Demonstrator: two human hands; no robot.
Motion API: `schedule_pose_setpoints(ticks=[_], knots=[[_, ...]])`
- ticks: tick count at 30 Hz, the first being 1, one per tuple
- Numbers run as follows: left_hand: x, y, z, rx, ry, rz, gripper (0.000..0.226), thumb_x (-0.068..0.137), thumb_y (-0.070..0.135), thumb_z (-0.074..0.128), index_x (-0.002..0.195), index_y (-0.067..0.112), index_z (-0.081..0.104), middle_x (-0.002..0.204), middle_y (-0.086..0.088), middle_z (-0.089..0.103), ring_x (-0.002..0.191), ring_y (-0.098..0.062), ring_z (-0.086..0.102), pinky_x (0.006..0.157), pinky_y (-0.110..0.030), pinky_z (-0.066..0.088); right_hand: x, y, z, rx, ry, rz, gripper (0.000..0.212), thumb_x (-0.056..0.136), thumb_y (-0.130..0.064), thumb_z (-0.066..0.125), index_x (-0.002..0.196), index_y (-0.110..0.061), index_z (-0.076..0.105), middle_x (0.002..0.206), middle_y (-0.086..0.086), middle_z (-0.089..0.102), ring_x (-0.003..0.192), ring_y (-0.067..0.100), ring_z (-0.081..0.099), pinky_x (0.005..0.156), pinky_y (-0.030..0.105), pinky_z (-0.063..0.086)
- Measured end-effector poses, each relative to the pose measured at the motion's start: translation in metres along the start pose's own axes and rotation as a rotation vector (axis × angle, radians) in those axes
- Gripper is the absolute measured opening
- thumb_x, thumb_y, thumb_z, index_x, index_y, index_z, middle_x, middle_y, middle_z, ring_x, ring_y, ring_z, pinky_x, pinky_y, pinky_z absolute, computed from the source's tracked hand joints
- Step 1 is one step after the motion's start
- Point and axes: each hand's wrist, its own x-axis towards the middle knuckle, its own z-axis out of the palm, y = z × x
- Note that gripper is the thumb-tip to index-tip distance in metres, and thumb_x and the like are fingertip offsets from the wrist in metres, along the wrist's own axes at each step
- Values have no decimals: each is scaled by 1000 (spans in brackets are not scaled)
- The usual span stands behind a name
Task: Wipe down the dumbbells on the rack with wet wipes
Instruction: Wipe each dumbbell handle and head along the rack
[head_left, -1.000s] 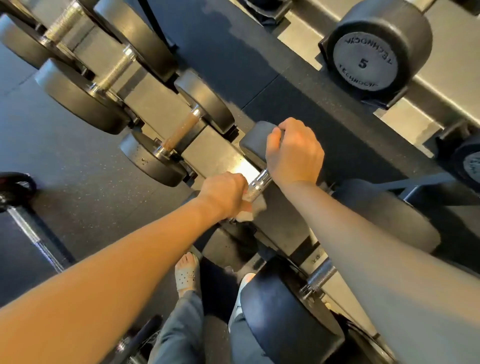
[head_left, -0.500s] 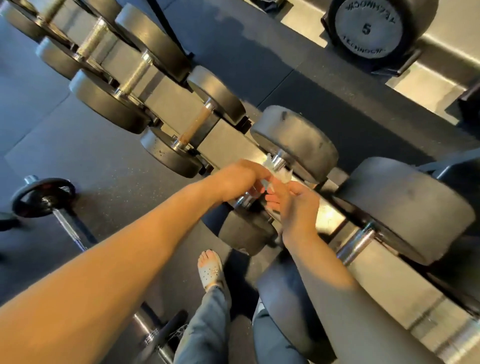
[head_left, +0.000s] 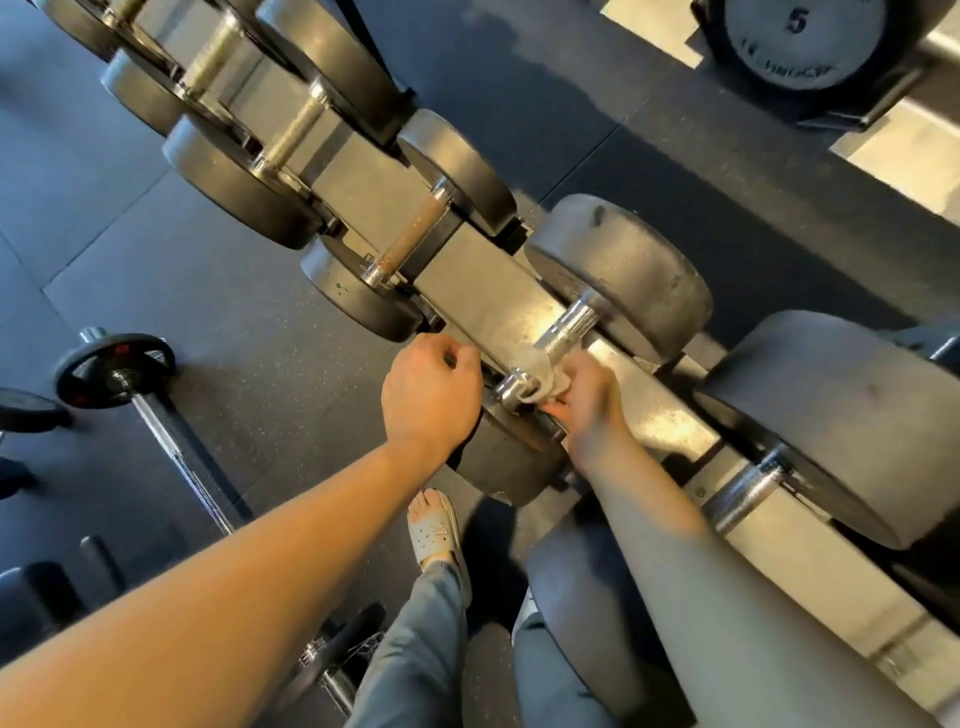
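Part of the wipe (head_left: 537, 373) under the right hand (head_left: 589, 400); numbered weight (head_left: 795, 49) cropped by top edge

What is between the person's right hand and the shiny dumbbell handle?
A white wet wipe, as the head view shows. The right hand holds it bunched against the chrome handle, near its closer end.

A gym, with racked dumbbells (head_left: 618, 275) and barbell (head_left: 171, 436).

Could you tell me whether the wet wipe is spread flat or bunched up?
Bunched: the wet wipe is crumpled against the dumbbell handle, pinched by the right hand.
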Motion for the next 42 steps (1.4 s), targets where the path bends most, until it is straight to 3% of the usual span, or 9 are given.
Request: schedule_pose_setpoints(ticks=[6, 14, 18, 21, 27, 31, 36, 39, 42], knots=[[-1, 2, -2, -7, 2, 4, 35, 100, 25, 48, 79, 6, 68, 80, -8, 63, 71, -23, 59, 53, -18, 38, -19, 15, 12, -254, 37, -225, 30, 108, -15, 45, 81, -12, 59, 73, -3, 54, 59, -6, 51, 60, 11, 41], [3, -5, 2, -12, -3, 38, 33, 100, 30, 47, 83, 13, 70, 91, 0, 64, 76, -15, 59, 66, -30, 51, -34, 11, -4, -641, -111, -168, 38, 97, -2, 53, 63, -15, 56, 65, -2, 54, 67, 11, 52, 65, 24, 42], [7, -11, 1, -50, -38, 102, 28, 99, 33, 46, 90, 22, 69, 94, 7, 64, 83, -12, 61, 78, -45, 56, -42, -15, -3, -316, -38, -114, 23, 100, -4, 56, 88, -18, 70, 83, 5, 66, 76, 13, 60, 66, 25, 51], [9, -16, -16, -144, -67, 248, 28, 103, 36, 49, 124, 26, 65, 120, 9, 64, 111, -10, 58, 99, -35, 50, -38, -28, 9, -98, -55, -38, 18, 97, -3, 63, 112, -10, 70, 102, 15, 73, 84, 22, 67, 63, 29, 53], [35, -19, -58, -214, -254, 522, 31, 95, 29, 66, 126, 27, 68, 108, 10, 62, 97, -7, 61, 87, -29, 53, -30, -54, 57, -69, -173, -67, 15, 96, 1, 58, 92, -6, 71, 83, 13, 74, 71, 19, 68, 61, 28, 56], [68, -31, -72, -349, -187, 232, 10, 91, 10, 71, 98, 16, 74, 86, 1, 72, 77, -11, 68, 76, -38, 59, -23, -67, 85, -7, -423, -27, 17, 96, 0, 55, 100, -4, 71, 87, 14, 75, 78, 23, 73, 72, 36, 59], [95, -37, -86, -697, -412, -313, 11, 90, 0, 67, 100, 0, 73, 76, -14, 67, 69, -19, 61, 64, -26, 54, -8, -61, 103, -479, -457, -386, 20, 96, -13, 68, 114, -23, 70, 99, 3, 76, 93, 18, 74, 79, 33, 62], [100, -49, -95, -836, -623, -406, 21, 95, 2, 61, 115, 0, 69, 88, -16, 73, 79, -32, 66, 71, -30, 57, 8, -60, 106, -608, -410, -494, 11, 97, -17, 68, 105, -18, 75, 83, -1, 74, 79, 10, 71, 70, 21, 57], [110, -65, -103, -719, -344, -314, 14, 96, 2, 59, 104, 5, 71, 94, -17, 76, 74, -18, 72, 63, -24, 57, 36, -64, 111, -617, -256, -529, 4, 94, -25, 73, 94, -23, 75, 81, -2, 74, 80, 9, 70, 76, 26, 57]])
